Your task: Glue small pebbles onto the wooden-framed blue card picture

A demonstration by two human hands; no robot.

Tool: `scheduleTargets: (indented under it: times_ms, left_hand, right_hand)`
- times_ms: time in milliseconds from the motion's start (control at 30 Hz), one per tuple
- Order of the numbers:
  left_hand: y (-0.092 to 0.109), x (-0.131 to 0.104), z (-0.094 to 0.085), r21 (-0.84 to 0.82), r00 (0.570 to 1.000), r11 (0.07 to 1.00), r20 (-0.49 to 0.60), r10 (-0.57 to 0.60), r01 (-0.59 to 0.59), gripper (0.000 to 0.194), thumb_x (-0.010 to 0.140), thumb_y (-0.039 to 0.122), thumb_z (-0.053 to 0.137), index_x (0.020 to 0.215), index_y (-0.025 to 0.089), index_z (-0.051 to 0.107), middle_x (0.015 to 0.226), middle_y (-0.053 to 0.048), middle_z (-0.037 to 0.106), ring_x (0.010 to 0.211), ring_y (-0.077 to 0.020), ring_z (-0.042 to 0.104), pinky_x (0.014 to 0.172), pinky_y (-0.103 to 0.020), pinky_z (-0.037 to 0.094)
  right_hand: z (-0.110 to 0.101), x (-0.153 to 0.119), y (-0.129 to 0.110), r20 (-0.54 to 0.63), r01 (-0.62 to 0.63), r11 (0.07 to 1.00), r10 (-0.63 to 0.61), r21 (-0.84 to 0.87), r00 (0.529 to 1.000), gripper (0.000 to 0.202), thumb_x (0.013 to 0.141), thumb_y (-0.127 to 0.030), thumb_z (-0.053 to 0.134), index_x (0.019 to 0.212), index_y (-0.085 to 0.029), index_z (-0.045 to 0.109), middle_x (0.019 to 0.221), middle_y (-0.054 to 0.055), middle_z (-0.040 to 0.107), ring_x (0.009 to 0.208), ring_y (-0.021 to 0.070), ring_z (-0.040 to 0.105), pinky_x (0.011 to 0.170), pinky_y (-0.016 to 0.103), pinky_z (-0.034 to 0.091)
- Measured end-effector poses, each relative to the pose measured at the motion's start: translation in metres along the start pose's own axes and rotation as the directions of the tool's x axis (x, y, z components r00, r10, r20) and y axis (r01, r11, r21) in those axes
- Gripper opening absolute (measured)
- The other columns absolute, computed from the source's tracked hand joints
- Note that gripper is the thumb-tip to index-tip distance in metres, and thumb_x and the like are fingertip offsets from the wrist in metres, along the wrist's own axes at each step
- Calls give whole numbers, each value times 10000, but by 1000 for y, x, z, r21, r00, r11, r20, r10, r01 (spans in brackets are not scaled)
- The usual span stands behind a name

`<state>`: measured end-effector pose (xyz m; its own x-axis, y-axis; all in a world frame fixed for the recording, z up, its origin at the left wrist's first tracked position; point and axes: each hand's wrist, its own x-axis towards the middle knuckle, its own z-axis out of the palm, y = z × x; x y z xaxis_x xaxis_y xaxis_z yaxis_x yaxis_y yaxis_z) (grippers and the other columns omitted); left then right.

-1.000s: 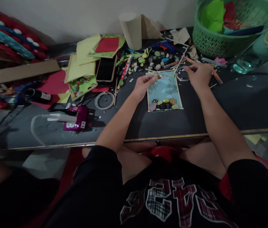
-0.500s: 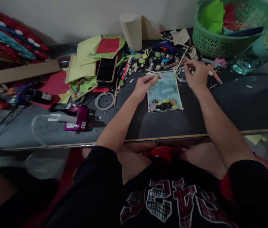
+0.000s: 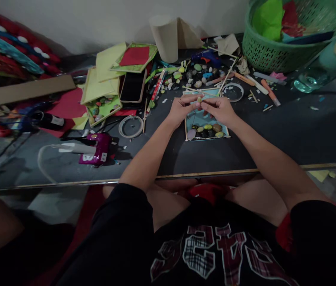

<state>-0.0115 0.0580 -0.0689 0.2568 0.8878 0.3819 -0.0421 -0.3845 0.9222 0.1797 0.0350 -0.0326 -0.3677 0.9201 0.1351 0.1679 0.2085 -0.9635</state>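
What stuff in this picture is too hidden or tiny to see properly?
- Small pale piece: pinched between left hand and right hand, head view, too small to identify.
- Blue framed picture: upper part covered by both hands.
- Green basket: cut off by the top edge.

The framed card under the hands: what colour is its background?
Light blue, on the framed card, with coloured pebbles along its lower edge; head view.

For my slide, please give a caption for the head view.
Both hands, left hand and right hand, pinch a small pebble above a blue framed panel.
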Motion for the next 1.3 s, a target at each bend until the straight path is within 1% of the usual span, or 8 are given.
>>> scheduleTargets:
  times_ms: [167,267,433,567,667,833,1067,1300]
  left_hand:
    - [-3,0,0,29,999,999,34,16,-17,438,718,577,807,1052,294,782,1152,-33,762,1179,-243,677,1068,-417,518]
    - [-6,1,0,34,999,999,47,7,-8,518,725,606,788,1142,302,742,1107,-18,767,1099,-237,710,970,-395,568]
    - [-19,3,-4,145,997,989,-49,51,-44,688,757,691,711,1315,314,570,1077,-29,748,1010,-217,734,834,-347,589]
    - [-20,2,-2,256,986,964,-127,109,-73,590,802,715,639,1170,263,543,945,-28,732,879,-186,746,760,-320,580]
    - [-10,-3,6,376,975,919,-133,178,-117,503,835,703,605,1025,249,503,869,-9,701,872,-179,739,774,-330,573]
    - [8,-12,18,492,956,860,-163,244,-135,361,917,572,592,967,253,431,843,11,704,836,-163,717,806,-347,549]
    - [9,-13,20,599,945,795,-198,260,-93,295,891,396,691,942,264,432,820,29,717,834,-177,696,826,-363,519]
    - [10,-16,24,634,915,770,-266,304,-71,376,899,529,646,868,255,391,788,29,682,833,-186,683,798,-364,519]
  right_hand:
    - [5,2,3,-46,-11,991,18,135,999,656,614,-775,742,874,-175,692,769,21,666,600,92,588,457,205,428]
    - [5,2,3,-103,12,991,2,135,995,627,623,-764,745,857,-186,677,735,7,660,575,88,595,460,211,427]
    - [-3,4,4,-239,47,995,-24,91,971,642,617,-793,718,824,-187,679,754,27,702,555,96,592,463,237,450]
    - [-7,7,11,-309,12,998,8,64,951,571,602,-692,800,803,-165,709,701,28,698,540,102,586,530,281,525]
    - [-6,7,14,-329,-17,997,39,69,944,417,636,-521,854,772,-155,707,656,15,682,515,115,598,513,294,528]
    - [-1,5,8,-287,-32,998,45,51,957,159,714,-218,823,755,-142,690,611,-12,637,500,105,586,577,311,570]
    - [2,1,0,-280,-36,999,34,0,959,118,763,-198,781,737,-148,677,609,0,637,539,130,616,607,333,581]
    - [2,3,6,-302,64,997,-71,-33,951,161,733,-254,812,765,-157,688,690,-1,698,580,115,640,597,296,581]
